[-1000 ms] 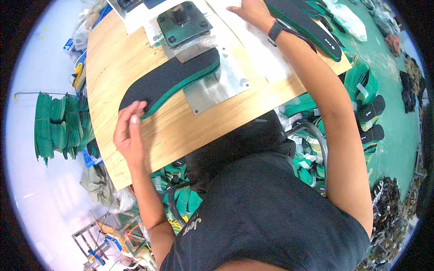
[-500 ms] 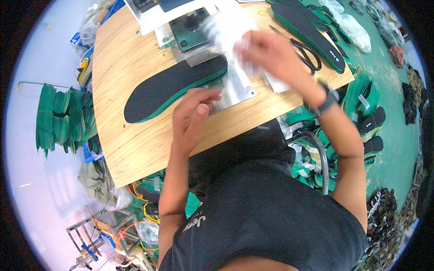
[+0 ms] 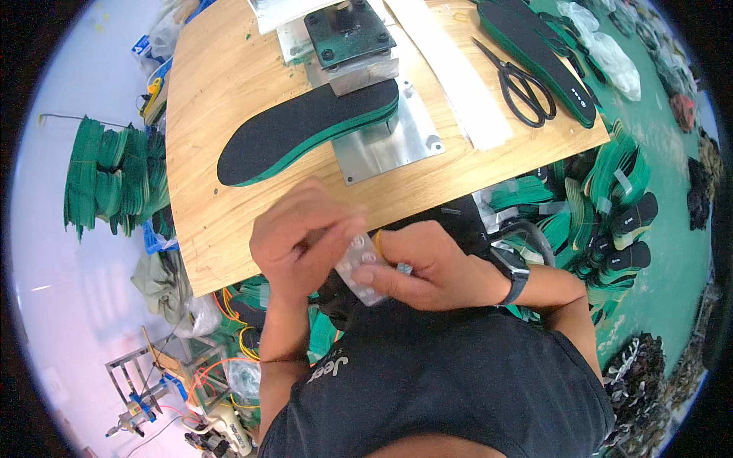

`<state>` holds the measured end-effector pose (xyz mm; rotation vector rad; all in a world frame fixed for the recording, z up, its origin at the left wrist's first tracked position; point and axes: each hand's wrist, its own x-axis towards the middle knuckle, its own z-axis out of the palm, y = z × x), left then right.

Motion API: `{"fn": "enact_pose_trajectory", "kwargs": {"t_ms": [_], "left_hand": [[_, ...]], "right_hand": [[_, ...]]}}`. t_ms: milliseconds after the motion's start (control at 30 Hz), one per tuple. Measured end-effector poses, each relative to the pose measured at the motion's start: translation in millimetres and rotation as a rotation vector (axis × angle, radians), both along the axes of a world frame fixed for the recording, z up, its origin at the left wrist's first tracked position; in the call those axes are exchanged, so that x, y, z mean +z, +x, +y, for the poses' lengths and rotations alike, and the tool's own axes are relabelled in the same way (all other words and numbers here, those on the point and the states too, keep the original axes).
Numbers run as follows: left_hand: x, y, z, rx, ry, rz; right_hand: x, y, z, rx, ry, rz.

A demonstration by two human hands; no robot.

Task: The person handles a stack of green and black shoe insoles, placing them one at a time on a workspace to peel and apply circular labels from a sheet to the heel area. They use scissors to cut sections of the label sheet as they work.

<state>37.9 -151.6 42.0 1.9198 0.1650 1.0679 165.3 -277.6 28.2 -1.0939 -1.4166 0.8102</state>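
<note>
Close to my chest, past the table's near edge, my right hand (image 3: 431,267) is closed on a small pale strip with round marks (image 3: 360,269), pinched by thumb and fingers. My left hand (image 3: 301,237) is curled, its fingertips meeting the strip's upper end; it is slightly blurred, and what those fingertips pinch is hidden. Beyond the hands lies a black insole with green edges (image 3: 298,133). Its right end reaches the metal block of a small fixture with a dark top plate (image 3: 350,38) and a shiny base plate (image 3: 389,149).
On the wooden table (image 3: 206,252), a long white strip (image 3: 450,72) lies right of the fixture. Black scissors (image 3: 523,91) and more insoles (image 3: 534,57) are at the right. Bundled green insoles (image 3: 114,175) hang at left; others (image 3: 611,183) are stacked below the table's right side.
My right hand has come back from above the white strip toward my chest, now holding the small marked strip. My left hand has drawn away from the insole to meet it.
</note>
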Motion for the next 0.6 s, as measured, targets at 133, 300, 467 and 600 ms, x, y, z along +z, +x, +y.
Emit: {"fn": "enact_pose_trajectory", "kwargs": {"t_ms": [133,300,467,600], "left_hand": [[-1,13,19,0.206,-0.072,0.154],[-13,26,97,0.288,0.012,0.276],[-18,37,124,0.309,0.576,0.400],[-16,29,96,0.226,0.144,0.495]], "right_hand": [[-13,10,13,-0.097,-0.152,0.114],[-26,34,31,-0.290,-0.363,0.353],[-40,50,56,-0.309,-0.419,0.642],[-42,41,61,-0.384,-0.352,0.490]]}}
